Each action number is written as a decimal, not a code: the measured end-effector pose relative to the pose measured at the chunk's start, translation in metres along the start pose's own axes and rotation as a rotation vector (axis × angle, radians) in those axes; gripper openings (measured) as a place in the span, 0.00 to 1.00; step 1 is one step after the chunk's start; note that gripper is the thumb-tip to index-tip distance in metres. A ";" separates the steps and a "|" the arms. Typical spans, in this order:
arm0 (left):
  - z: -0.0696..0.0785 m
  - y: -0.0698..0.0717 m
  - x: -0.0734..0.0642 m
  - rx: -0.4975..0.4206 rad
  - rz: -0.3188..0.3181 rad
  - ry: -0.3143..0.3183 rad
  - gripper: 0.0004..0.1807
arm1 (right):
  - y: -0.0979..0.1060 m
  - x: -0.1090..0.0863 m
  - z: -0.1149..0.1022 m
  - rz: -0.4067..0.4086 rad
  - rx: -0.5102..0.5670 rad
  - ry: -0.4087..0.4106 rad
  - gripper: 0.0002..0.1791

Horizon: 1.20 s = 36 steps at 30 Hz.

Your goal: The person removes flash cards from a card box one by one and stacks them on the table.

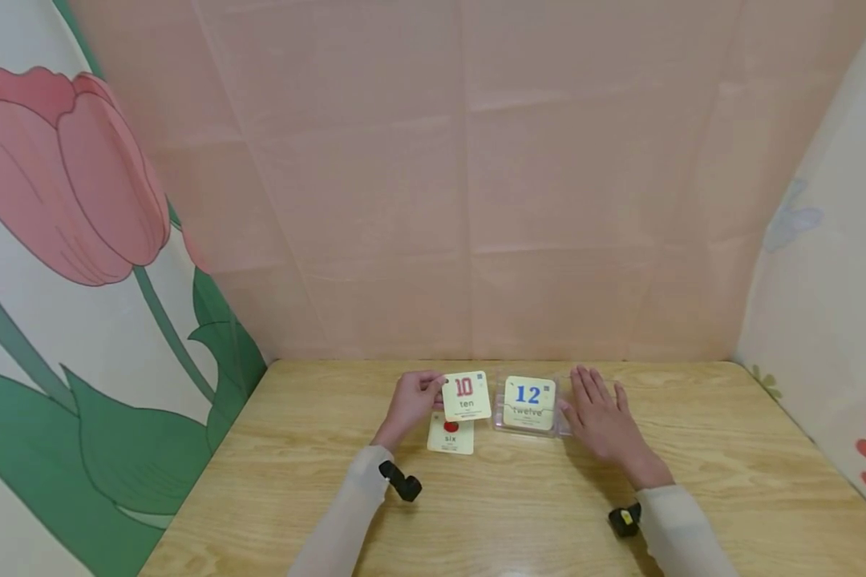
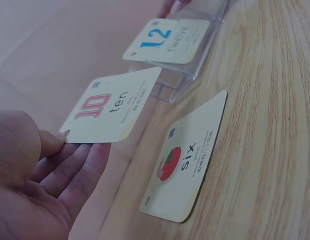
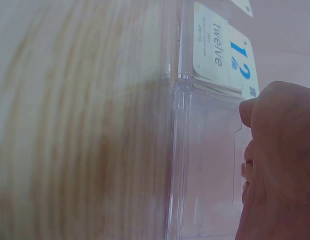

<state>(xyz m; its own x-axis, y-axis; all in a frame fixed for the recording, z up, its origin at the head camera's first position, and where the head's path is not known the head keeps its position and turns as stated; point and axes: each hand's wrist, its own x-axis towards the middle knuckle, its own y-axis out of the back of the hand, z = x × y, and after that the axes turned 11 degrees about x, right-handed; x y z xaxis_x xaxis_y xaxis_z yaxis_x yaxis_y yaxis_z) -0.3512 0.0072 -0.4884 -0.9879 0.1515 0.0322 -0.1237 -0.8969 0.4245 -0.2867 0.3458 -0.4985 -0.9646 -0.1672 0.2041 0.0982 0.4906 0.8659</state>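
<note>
In the head view, your left hand (image 1: 413,403) pinches the ten card (image 1: 467,401) by its left side, holding it near the middle of the far edge of the table (image 1: 505,513). Just nearer you, the six card (image 1: 451,441) lies on the table, its upper part hidden behind the ten card. To the right, the twelve card (image 1: 530,401) sits in the left compartment of a clear box (image 1: 525,433), also close to the far edge. Your right hand (image 1: 604,421) lies across the right part of that box, palm down, fingers extended and thumb spread toward the twelve card.

In the left wrist view, your left thumb presses the front of the ten card's corner by a small hole, with your fingers behind it. The card is tilted and raised, apart from the six card, which lies flat and shows a red picture.

In the right wrist view, the twelve card leans in its compartment, and your right hand is over the neighbouring one. Your thumb is just beside the card's corner; you cannot tell whether they touch.
</note>
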 end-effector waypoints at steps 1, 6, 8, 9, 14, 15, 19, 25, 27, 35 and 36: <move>-0.001 0.000 0.000 0.006 0.005 0.001 0.16 | 0.000 0.000 0.000 0.002 0.000 0.000 0.39; -0.006 0.001 -0.002 0.040 0.028 0.002 0.14 | -0.001 0.000 0.001 0.003 0.012 0.006 0.40; -0.008 0.001 -0.002 0.041 0.029 0.014 0.14 | -0.002 -0.001 0.002 0.001 0.020 0.007 0.40; -0.009 0.001 -0.003 0.044 0.027 0.017 0.14 | -0.002 -0.001 0.002 0.001 0.021 0.005 0.40; -0.011 0.002 -0.005 0.049 0.011 0.036 0.14 | -0.002 -0.001 0.000 0.004 0.019 0.006 0.40; -0.011 0.003 -0.005 0.055 0.009 0.042 0.14 | -0.002 -0.001 0.000 0.007 0.015 0.007 0.40; -0.013 0.006 -0.009 0.083 0.002 0.058 0.14 | -0.001 -0.001 -0.001 0.004 0.005 0.003 0.40; -0.018 0.008 -0.014 0.075 -0.006 0.078 0.15 | 0.000 -0.001 0.000 0.003 0.007 0.002 0.40; -0.020 0.008 -0.015 0.070 -0.005 0.073 0.14 | 0.001 0.000 0.000 0.002 0.008 0.002 0.40; -0.025 0.009 -0.016 0.084 -0.006 0.087 0.14 | 0.003 0.000 -0.001 -0.014 0.010 -0.007 0.40; -0.025 0.009 -0.016 0.089 -0.007 0.083 0.14 | 0.003 0.000 -0.001 -0.016 0.013 -0.006 0.40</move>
<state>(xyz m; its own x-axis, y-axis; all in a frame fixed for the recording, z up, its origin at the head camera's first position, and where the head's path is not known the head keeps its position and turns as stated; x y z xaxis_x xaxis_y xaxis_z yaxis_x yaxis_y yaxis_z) -0.3384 -0.0140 -0.5080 -0.9919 0.1193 -0.0440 -0.1252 -0.8551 0.5031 -0.2858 0.3466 -0.4958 -0.9676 -0.1699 0.1870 0.0793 0.4986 0.8632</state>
